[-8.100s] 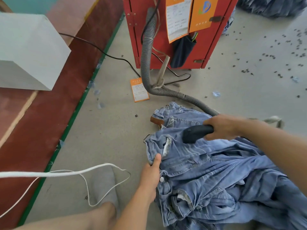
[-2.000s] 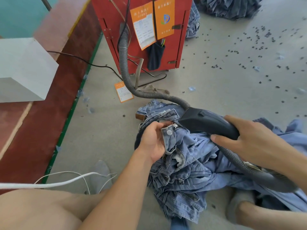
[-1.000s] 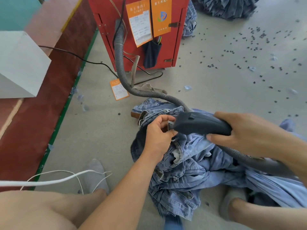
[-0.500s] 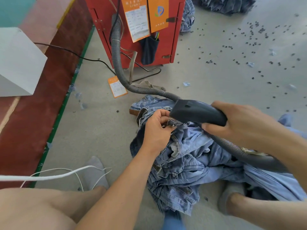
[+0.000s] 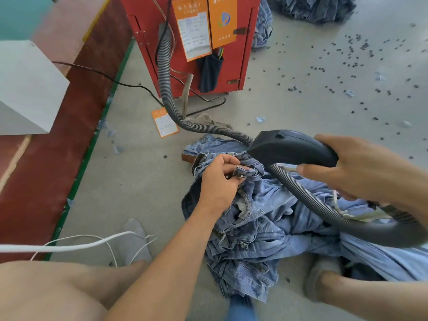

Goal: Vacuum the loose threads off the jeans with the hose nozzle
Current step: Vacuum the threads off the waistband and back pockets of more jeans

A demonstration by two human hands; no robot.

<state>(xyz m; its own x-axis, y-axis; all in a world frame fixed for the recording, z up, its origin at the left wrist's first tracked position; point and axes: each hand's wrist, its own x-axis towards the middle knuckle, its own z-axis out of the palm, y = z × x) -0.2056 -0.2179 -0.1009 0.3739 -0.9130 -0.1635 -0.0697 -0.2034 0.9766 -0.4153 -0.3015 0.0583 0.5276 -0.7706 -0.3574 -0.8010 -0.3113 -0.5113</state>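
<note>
Light blue jeans (image 5: 259,230) lie bunched on the grey floor in front of me. My left hand (image 5: 218,181) pinches the waistband near its metal button and holds it up. My right hand (image 5: 361,167) grips the black hose nozzle (image 5: 289,148), whose wide mouth sits at the waistband just right of my left fingers. The grey ribbed hose (image 5: 308,195) loops under the nozzle across the jeans and runs back to the red vacuum cabinet (image 5: 192,42).
A black cable (image 5: 115,82) and an orange tag (image 5: 165,122) lie on the floor by the cabinet. A white box (image 5: 25,89) sits on the red platform at left. A white cord (image 5: 69,245) crosses the lower left. Dark scraps dot the floor at right. More jeans (image 5: 312,6) are piled behind.
The nozzle has lifted slightly off the waistband and shifted right. My left hand keeps hold of the waistband, fingers regripped near the button.
</note>
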